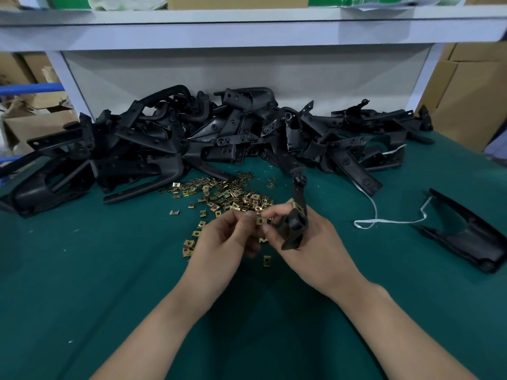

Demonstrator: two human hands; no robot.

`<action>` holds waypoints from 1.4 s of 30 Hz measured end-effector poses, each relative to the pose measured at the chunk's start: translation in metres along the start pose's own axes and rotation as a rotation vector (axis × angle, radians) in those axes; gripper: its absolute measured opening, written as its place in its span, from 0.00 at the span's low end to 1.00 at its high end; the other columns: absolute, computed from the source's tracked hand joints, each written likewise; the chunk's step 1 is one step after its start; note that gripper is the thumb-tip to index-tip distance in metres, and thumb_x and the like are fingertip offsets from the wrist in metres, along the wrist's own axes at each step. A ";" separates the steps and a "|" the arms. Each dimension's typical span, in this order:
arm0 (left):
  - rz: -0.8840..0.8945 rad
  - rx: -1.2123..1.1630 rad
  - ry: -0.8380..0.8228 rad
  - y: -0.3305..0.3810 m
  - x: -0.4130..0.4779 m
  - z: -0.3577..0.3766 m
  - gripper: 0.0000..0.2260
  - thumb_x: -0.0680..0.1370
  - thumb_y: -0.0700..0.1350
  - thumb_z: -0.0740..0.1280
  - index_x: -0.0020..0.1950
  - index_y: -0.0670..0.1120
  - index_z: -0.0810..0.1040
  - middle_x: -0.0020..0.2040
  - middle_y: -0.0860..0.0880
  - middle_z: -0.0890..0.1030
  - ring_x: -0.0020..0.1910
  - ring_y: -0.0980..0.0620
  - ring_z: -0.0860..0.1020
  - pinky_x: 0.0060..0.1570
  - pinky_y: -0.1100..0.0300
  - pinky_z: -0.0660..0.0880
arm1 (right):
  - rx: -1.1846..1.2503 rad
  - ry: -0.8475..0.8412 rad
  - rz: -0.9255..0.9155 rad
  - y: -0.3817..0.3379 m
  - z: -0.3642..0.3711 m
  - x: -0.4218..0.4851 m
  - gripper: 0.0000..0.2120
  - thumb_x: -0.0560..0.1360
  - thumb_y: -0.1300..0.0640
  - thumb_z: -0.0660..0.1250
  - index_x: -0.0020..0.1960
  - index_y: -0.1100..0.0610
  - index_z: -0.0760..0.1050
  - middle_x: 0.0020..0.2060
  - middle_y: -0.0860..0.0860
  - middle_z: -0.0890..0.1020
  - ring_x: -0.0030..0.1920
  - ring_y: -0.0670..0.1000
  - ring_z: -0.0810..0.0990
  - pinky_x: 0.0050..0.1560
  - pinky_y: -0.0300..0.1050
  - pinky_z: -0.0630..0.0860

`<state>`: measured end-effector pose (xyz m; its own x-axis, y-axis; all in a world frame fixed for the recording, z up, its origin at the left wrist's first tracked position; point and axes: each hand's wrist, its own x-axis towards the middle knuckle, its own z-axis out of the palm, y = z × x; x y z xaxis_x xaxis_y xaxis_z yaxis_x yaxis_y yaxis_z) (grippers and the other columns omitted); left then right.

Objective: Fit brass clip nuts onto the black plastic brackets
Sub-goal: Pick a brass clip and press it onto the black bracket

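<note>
Clip nut (262, 221) – brass, held just above the surface (82, 270) at frame centre, pinched between the fingertips of both hands.

Left hand (225, 237): fingers curled, thumb and forefinger closed on the nut from its 9 o'clock side.

Right hand (315, 248): grips a bracket (297, 229) against the palm, fingers curled round its lower end. Thumb and forefinger tips meet the same nut from 3 o'clock. The bracket stands nearly upright, its long arm pointing to 12 o'clock. A fitted nut (298, 207) sits on that arm, just above the fingers.

Nut heap (227, 196): loose brass nuts spread on the surface at 11 o'clock from the hands, with strays trailing down to 7 o'clock, partly under the left hand.

Bracket pile (205, 138): a large black tangle across the far side of the surface, from 9 through 12 to 2 o'clock.

Lone bracket (472, 237): lies flat at 3 o'clock, well apart from the pile.

String (384, 220) – white, runs from the pile's right part down across the surface toward the lone bracket.

Shelf (247, 26) overhead at 12 o'clock; boxes (466, 91) at 2 o'clock beyond the surface edge.
</note>
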<state>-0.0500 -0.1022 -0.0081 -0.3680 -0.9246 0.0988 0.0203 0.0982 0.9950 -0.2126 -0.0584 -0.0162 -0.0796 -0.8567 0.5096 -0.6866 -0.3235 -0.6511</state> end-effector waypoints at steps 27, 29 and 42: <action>0.187 0.077 -0.008 0.002 -0.007 0.001 0.08 0.77 0.57 0.65 0.51 0.59 0.82 0.44 0.53 0.84 0.42 0.52 0.80 0.40 0.56 0.79 | -0.012 0.114 -0.061 0.005 0.002 0.002 0.09 0.78 0.43 0.66 0.56 0.40 0.70 0.53 0.39 0.77 0.47 0.55 0.80 0.48 0.60 0.78; 0.178 0.071 -0.013 0.003 -0.007 0.001 0.08 0.76 0.56 0.66 0.51 0.58 0.83 0.44 0.52 0.84 0.41 0.55 0.80 0.40 0.56 0.78 | -0.041 0.113 -0.050 0.006 0.001 0.001 0.10 0.78 0.46 0.68 0.57 0.38 0.70 0.53 0.38 0.76 0.47 0.54 0.80 0.48 0.58 0.79; 0.216 0.049 0.117 0.004 -0.005 -0.002 0.08 0.80 0.44 0.68 0.53 0.57 0.83 0.37 0.62 0.81 0.35 0.61 0.76 0.37 0.71 0.74 | -0.470 -0.027 0.060 0.015 -0.006 0.005 0.12 0.76 0.46 0.67 0.50 0.55 0.75 0.44 0.50 0.78 0.41 0.59 0.77 0.41 0.48 0.65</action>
<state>-0.0459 -0.0979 -0.0046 -0.2501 -0.9163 0.3128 0.0401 0.3130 0.9489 -0.2278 -0.0653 -0.0201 -0.1140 -0.8806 0.4599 -0.9347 -0.0618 -0.3500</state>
